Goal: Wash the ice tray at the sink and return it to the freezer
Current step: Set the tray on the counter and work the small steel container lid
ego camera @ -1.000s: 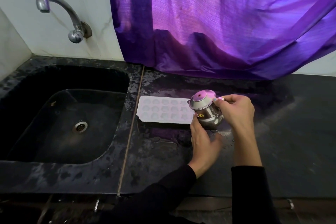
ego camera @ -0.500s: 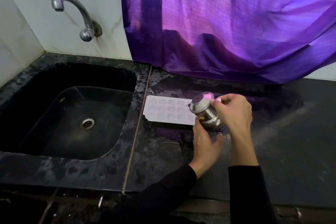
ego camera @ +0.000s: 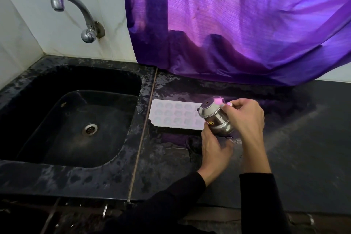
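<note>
A white ice tray (ego camera: 174,115) lies flat on the wet black counter, just right of the sink (ego camera: 76,120). Over the tray's right end I hold a small steel pot (ego camera: 215,118), tilted with its lid end toward the tray. My right hand (ego camera: 245,118) grips the pot's upper side, and my left hand (ego camera: 214,150) supports it from below. The pot hides the tray's right end.
A steel tap (ego camera: 76,13) projects from the white tiled wall above the black sink, whose drain (ego camera: 90,129) is bare. A purple curtain (ego camera: 237,25) hangs down to the counter behind the tray. The dark counter (ego camera: 303,148) stretches to the right.
The pot has tipped further toward the tray between my hands. The view has shifted, so everything sits a little further right in the frame.
</note>
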The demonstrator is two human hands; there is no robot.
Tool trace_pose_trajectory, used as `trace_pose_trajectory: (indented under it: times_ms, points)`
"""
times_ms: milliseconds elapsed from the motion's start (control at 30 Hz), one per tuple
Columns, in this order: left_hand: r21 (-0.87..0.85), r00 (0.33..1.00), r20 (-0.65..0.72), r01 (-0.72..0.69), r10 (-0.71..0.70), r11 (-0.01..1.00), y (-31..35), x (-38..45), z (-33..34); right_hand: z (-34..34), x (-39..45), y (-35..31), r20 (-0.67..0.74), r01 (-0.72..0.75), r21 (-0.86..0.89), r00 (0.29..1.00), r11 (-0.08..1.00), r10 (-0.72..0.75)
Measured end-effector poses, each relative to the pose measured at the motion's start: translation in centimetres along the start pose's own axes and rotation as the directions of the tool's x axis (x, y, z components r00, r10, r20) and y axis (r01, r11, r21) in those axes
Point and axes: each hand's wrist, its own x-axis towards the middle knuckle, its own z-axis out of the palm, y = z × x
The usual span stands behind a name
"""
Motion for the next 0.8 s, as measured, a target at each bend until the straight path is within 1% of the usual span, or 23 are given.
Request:
trace_pose_trajectory:
  times_ms: [200, 400, 667, 800]
  points:
    - [0.018, 1.000, 0.000, -0.004, 0.004, 1.000, 0.7, -0.2, -0.8, -0.2, 0.5, 0.5, 0.023, -0.070, 0.103, 0.997, 0.992, 0.068]
    - [0.020, 1.000, -0.011, -0.005, 0.005, 1.000, 1.0, -0.1, -1.6, 0.1, 0.3, 0.0, 0.036, -0.074, 0.150, 0.997, 0.986, 0.069]
    - [0.050, 0.998, -0.053, 0.023, -0.020, 0.998, 0.9, 0.0, -2.0, 1.0, -0.1, -1.1, 0.066, -0.007, 0.112, 0.998, 0.994, -0.001]
    - [0.020, 0.998, -0.052, 0.032, -0.031, 0.999, 0.9, 0.1, -2.2, 1.3, 0.1, -1.4, 0.091, 0.014, 0.067, 0.996, 0.998, -0.020]
